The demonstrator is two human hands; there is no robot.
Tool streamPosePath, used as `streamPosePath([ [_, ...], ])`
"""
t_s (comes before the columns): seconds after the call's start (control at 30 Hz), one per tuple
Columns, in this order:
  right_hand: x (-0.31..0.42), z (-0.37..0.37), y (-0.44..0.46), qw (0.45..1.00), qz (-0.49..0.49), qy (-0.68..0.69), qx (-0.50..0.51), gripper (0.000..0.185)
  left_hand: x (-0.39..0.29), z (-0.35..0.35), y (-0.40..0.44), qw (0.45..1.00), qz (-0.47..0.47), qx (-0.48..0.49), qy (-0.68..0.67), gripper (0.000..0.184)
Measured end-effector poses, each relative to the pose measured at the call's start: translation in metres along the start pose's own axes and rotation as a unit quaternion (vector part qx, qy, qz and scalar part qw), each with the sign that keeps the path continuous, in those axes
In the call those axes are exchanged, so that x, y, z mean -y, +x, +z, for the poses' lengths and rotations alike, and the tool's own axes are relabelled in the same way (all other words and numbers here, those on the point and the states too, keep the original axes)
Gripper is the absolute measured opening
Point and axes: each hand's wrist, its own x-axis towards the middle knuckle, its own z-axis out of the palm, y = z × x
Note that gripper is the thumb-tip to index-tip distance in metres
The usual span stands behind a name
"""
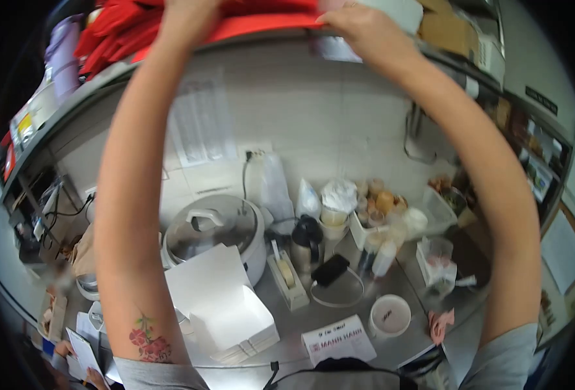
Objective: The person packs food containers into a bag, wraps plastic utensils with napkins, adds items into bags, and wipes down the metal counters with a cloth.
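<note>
Both my arms reach up to the shelf over the counter. My right hand pinches the corner of a flat red sheet, which could be a bag or folded cloth; I cannot tell which. At the top edge of the view, my left hand is blurred beside the same red material, its fingers hidden. A heap of crumpled red items lies on the shelf to the left. Just behind my right hand is a whitish container.
Below stand a rice cooker, an open white box on a stack, a tape dispenser, a dark thermos, a phone with a cable and a white tub. At lower left, another person's hands hold a clipboard.
</note>
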Motion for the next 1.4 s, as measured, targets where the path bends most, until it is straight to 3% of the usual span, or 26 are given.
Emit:
streamPosePath([
  [0.07, 0.004, -0.052, -0.046, 0.999, -0.003, -0.025, 0.03, 0.021, -0.005, 0.0, 0.0, 0.999, -0.033, 0.036, 0.004, 0.021],
  [0.13, -0.004, -0.103, -0.11, 0.999, -0.028, -0.017, 0.027, 0.025, 0.019, 0.025, -0.003, 0.993, -0.02, 0.117, 0.022, 0.032],
  [0.2, 0.021, -0.167, -0.185, 0.99, 0.085, -0.062, 0.097, 0.019, 0.036, 0.076, -0.018, 0.994, 0.088, 0.057, 0.035, 0.038],
  [0.27, 0.065, -0.213, -0.262, 0.967, 0.192, -0.123, 0.114, 0.022, -0.038, 0.015, -0.075, 0.966, -0.024, 0.022, -0.255, 0.032],
  [0.33, 0.116, -0.244, -0.325, 0.961, 0.266, -0.05, 0.053, 0.027, -0.136, -0.064, -0.119, 0.857, -0.135, -0.044, -0.496, 0.033],
  [0.37, 0.151, -0.252, -0.345, 0.933, 0.352, -0.057, 0.043, 0.024, -0.182, -0.072, -0.149, 0.76, -0.251, 0.019, -0.599, 0.045],
  [0.43, 0.214, -0.253, -0.372, 0.884, 0.465, -0.045, 0.033, 0.021, -0.264, -0.103, -0.194, 0.629, -0.311, 0.143, -0.698, 0.046],
  [0.47, 0.238, -0.25, -0.383, 0.865, 0.5, -0.021, 0.033, 0.022, -0.297, -0.118, -0.213, 0.568, -0.321, 0.206, -0.729, 0.046],
  [0.57, 0.283, -0.251, -0.402, 0.858, 0.491, 0.106, 0.106, 0.026, -0.369, -0.155, -0.253, 0.417, -0.325, 0.357, -0.77, 0.047],
  [0.63, 0.295, -0.261, -0.414, 0.834, 0.506, 0.17, 0.142, 0.03, -0.399, -0.175, -0.271, 0.341, -0.329, 0.42, -0.774, 0.048],
  [0.7, 0.298, -0.263, -0.442, 0.778, 0.589, 0.136, 0.173, 0.037, -0.42, -0.195, -0.286, 0.286, -0.344, 0.459, -0.767, 0.049],
  [0.87, 0.297, -0.232, -0.614, 0.653, 0.71, -0.015, 0.263, 0.065, -0.44, -0.236, -0.32, 0.219, -0.404, 0.509, -0.728, 0.05],
  [0.97, 0.282, -0.214, -0.65, 0.67, 0.701, 0.038, 0.242, 0.068, -0.44, -0.253, -0.338, 0.215, -0.47, 0.511, -0.687, 0.052],
  [1.1, 0.264, -0.201, -0.64, 0.661, 0.69, 0.051, 0.291, 0.078, -0.43, -0.272, -0.357, 0.214, -0.566, 0.494, -0.625, 0.053],
  [1.2, 0.255, -0.192, -0.63, 0.535, 0.742, 0.399, 0.063, 0.072, -0.416, -0.288, -0.374, 0.215, -0.641, 0.463, -0.574, 0.055],
  [1.3, 0.239, -0.197, -0.564, 0.285, 0.801, 0.526, -0.011, 0.061, -0.392, -0.309, -0.388, 0.216, -0.705, 0.421, -0.528, 0.056],
  [1.4, 0.233, -0.166, -0.591, 0.038, 0.849, 0.523, -0.059, 0.054, -0.366, -0.337, -0.406, 0.212, -0.767, 0.369, -0.481, 0.057],
])
